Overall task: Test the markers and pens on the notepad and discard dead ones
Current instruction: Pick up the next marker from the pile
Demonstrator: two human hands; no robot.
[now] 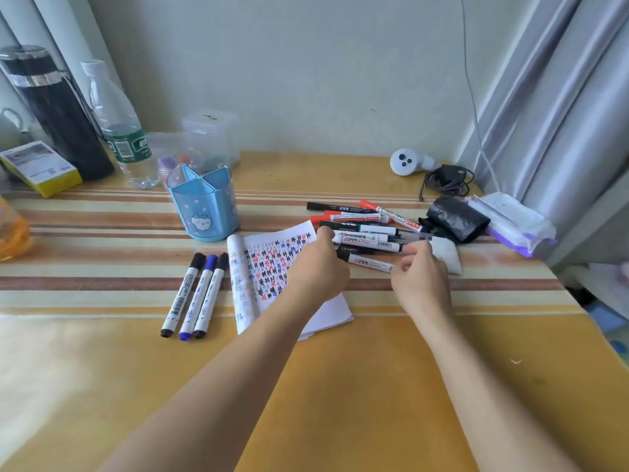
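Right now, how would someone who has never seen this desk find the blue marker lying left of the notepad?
Find the light blue pen holder on the striped cloth; in front of it, left of the scribbled notepad, three white markers lie side by side. The blue marker is the middle one, alone in having a blue cap; both neighbours are black-capped.

L hand (318,265) fingers curled; R hand (421,279) loosely curled, blurred.

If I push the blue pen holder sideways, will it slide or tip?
The blue pen holder looks plastic with no pens sticking out, so probably light. It stands upright and tall; a low push likely slides it, one near the rim may tip it.
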